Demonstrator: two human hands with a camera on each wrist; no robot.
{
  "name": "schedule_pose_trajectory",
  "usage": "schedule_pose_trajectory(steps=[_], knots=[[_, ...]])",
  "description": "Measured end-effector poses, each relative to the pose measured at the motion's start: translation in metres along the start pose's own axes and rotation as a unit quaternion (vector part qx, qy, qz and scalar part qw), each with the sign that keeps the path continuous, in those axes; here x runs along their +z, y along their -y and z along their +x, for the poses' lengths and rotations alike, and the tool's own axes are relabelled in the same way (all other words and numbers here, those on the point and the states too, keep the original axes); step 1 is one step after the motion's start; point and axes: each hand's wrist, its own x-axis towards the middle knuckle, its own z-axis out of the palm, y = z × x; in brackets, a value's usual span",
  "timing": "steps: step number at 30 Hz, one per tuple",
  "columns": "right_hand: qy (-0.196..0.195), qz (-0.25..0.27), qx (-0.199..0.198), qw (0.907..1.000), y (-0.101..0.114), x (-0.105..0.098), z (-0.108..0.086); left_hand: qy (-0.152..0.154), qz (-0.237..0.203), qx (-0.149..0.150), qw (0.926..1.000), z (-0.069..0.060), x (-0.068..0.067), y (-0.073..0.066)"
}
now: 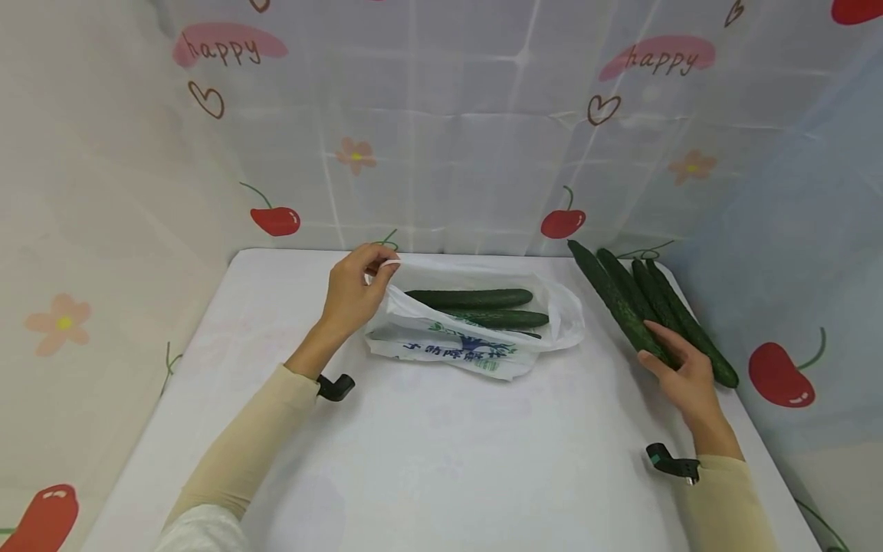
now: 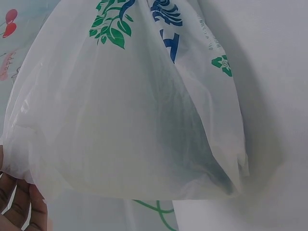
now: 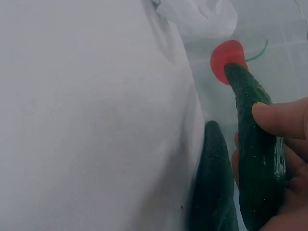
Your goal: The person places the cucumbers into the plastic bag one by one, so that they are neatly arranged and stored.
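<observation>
My left hand (image 1: 355, 287) pinches the rim of a white plastic bag (image 1: 414, 337) at its left end. The bag lies on its side with its mouth spread, and cucumbers (image 1: 472, 299) show inside. In the left wrist view, a dark green shape shows through the bag wall (image 2: 96, 125), and only a few fingers (image 2: 19, 202) appear at the lower left. At the table's right side my right hand (image 1: 683, 376) grips a cucumber (image 1: 614, 295), the leftmost of a row. The right wrist view has the thumb (image 3: 279, 118) across this cucumber (image 3: 255, 159), fingers behind it.
More cucumbers (image 1: 690, 322) lie side by side along the right table edge, right against the gripped one. The white table (image 1: 441, 468) extends in front of the bag. A patterned curtain (image 1: 455, 138) hangs behind the table and along both sides.
</observation>
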Motion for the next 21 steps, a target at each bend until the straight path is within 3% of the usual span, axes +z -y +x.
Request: schedule_pose_trajectory(steps=[21], knots=[[0.020, 0.027, -0.085, 0.9958, 0.012, -0.030, -0.030, -0.003, 0.001, -0.002, 1.0000, 0.001, 0.000, -0.002]])
